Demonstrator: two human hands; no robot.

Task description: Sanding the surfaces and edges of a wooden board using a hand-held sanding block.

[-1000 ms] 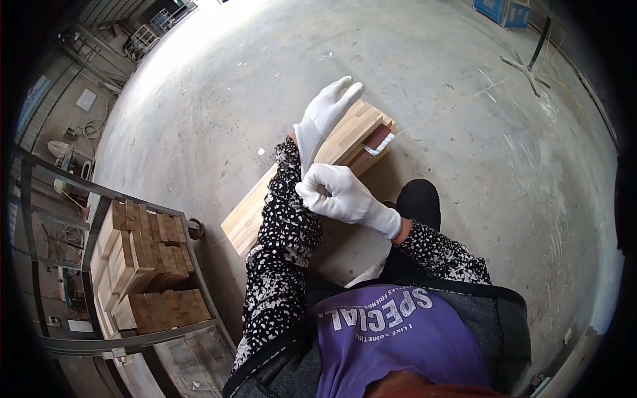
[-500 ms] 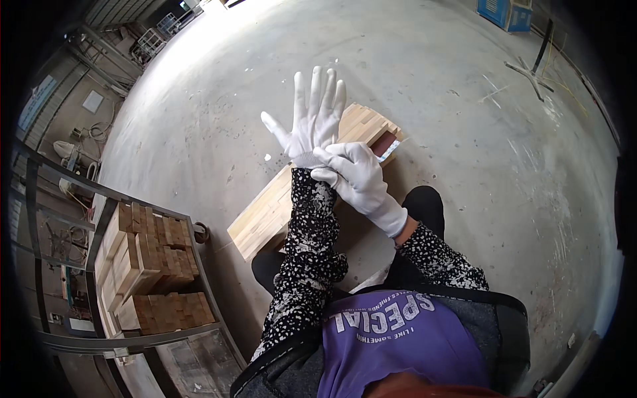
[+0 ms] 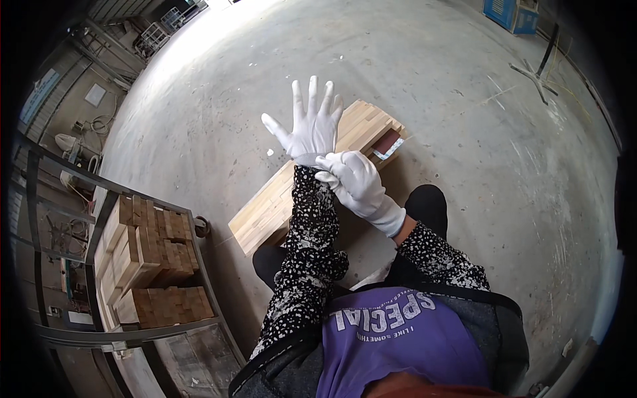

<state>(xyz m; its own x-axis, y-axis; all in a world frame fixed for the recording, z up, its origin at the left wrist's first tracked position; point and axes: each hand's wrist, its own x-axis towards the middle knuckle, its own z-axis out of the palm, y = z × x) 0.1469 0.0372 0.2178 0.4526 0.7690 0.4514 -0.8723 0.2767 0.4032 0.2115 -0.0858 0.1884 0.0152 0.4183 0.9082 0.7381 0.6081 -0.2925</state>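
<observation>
My left hand [image 3: 313,129] wears a white glove and is raised palm toward me, its fingers spread wide. At its wrist is the ribbed glove cuff [image 3: 309,159], which meets a black sleeve with white speckles. My right hand [image 3: 358,182], also in a white glove, is closed with fingertips pinching the edge of that cuff. Below and behind both hands lies a stack of pale wooden boards [image 3: 265,207] set at a slant. A dark red block-like piece with a light patterned edge [image 3: 387,142] rests at the right end of the boards.
To my left stands a metal-framed rack [image 3: 222,331] holding several stacks of wooden blocks [image 3: 166,305]. A blue box-shaped unit [image 3: 511,14] is at the far right, near a stand with splayed feet [image 3: 536,78]. Hoses and equipment line the left wall.
My left hand has tilted a little and its fingertips sit slightly lower. My right hand's fingers have curled tighter at the cuff. The view has shifted slightly.
</observation>
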